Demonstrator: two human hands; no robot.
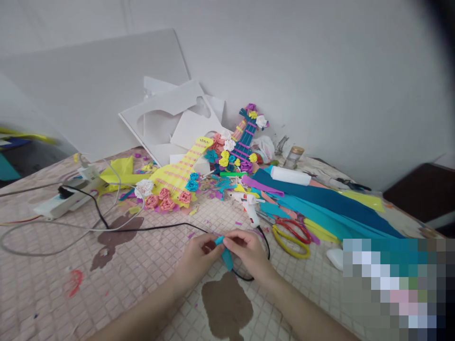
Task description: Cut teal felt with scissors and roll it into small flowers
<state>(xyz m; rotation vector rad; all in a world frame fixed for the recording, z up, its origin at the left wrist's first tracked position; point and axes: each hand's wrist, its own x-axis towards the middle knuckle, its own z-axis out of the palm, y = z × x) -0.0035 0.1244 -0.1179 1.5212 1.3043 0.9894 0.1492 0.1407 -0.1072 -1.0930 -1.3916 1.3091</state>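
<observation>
Both hands meet over the front middle of the table around a small strip of turquoise crepe paper. My left hand pinches its upper left part. With thumb and fingertips, my right hand grips the top edge from the other side, and the strip's lower end hangs between them. Just beyond the right hand lies a white glue gun, its black cord running below the hands. Scissors with red and yellow handles rest to the right of it.
A yellow paper guitar with flowers and a blue one stand behind. Cut white boards lean on the wall. Crepe paper sheets spread right. A power strip with looping cables sits left. A brown patch marks the tablecloth.
</observation>
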